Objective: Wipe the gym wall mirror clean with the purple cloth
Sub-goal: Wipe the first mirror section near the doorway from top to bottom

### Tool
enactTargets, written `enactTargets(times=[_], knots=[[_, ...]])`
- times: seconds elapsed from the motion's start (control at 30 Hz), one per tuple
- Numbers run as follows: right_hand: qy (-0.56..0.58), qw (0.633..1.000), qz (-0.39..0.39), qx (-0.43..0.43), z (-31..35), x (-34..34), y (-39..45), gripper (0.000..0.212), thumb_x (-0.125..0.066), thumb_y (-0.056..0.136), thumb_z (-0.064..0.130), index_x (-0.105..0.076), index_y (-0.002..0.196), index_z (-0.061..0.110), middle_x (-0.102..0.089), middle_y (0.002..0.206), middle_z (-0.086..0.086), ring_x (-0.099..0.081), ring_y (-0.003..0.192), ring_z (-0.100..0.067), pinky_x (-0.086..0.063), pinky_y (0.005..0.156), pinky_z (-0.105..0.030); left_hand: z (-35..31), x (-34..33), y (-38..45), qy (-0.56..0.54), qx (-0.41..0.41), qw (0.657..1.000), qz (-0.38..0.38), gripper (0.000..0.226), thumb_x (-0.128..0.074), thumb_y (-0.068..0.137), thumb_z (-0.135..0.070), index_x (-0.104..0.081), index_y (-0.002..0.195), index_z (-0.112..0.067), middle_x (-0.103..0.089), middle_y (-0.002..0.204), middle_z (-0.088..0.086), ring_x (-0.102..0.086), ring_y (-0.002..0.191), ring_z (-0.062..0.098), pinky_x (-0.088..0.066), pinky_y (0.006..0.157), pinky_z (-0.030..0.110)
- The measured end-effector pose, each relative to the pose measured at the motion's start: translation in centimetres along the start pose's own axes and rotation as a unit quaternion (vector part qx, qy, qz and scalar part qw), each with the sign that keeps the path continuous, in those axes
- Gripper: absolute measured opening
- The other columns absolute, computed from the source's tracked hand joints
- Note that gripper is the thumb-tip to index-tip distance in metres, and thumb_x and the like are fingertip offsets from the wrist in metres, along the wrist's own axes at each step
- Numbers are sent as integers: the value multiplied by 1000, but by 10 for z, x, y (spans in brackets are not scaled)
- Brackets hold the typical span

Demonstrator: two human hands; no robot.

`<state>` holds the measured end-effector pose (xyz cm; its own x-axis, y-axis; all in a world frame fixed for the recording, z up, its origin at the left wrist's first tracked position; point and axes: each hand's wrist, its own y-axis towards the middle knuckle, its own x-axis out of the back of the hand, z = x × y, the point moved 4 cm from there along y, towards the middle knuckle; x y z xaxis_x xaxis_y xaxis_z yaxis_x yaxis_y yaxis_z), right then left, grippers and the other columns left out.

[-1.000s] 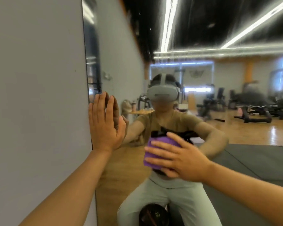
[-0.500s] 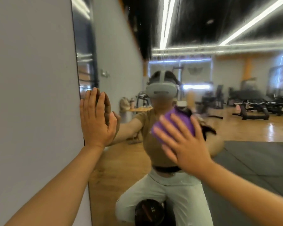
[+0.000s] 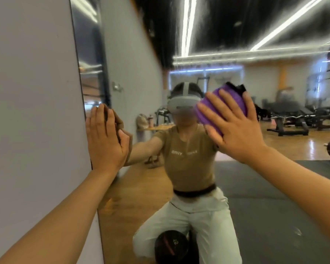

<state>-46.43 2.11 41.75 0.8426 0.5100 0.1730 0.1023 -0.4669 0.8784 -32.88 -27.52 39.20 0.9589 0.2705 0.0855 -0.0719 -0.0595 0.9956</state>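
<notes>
Two hands are working on the wall mirror (image 3: 208, 187).
Right hand (image 3: 236, 128), fingers straight, is pressing the purple cloth (image 3: 222, 105) at centre right; left hand (image 3: 105, 138) is bracing flat, holding nothing. Even pressure and overlapping strokes should help.

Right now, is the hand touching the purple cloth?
Touching. The head view shows the right hand pressing flat, spread fingers on the purple cloth against the mirror.

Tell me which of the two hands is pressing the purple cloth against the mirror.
The right hand: its spread, straight fingers press the purple cloth flat on the mirror. The left hand holds nothing and rests flat at the mirror's left edge.
</notes>
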Motion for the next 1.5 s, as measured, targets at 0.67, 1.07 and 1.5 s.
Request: enactTargets(times=[0.67, 1.07, 1.5], knots=[[27, 996, 37, -72, 53, -11, -113, 55, -36, 105, 45, -29, 158, 33, -29, 165, 0, -19, 155, -23, -10, 123, -54, -52, -11, -6, 39, 189, 980, 51, 99, -8, 95, -74, 3, 158, 2, 2, 168, 20, 2, 156, 34, 0, 125, 50], [27, 997, 17, -70, 59, -16, -123, 62, -44, 100, 40, -28, 160, 30, -19, 169, 1, -14, 156, -25, -8, 123, -57, -71, -17, -4, 1, 184, 982, 29, 70, -19, 104, -42, -4, 160, -4, -3, 168, 18, -2, 156, 31, 1, 126, 49], [61, 992, -34, -103, -10, 5, -17, 53, -37, 106, 43, -38, 157, 29, -27, 166, 0, -22, 154, -24, -7, 123, -56, -110, -15, 10, -33, 165, 985, 36, 81, -20, 101, -53, 4, 159, -1, 7, 169, 16, 8, 156, 25, 11, 125, 34]])
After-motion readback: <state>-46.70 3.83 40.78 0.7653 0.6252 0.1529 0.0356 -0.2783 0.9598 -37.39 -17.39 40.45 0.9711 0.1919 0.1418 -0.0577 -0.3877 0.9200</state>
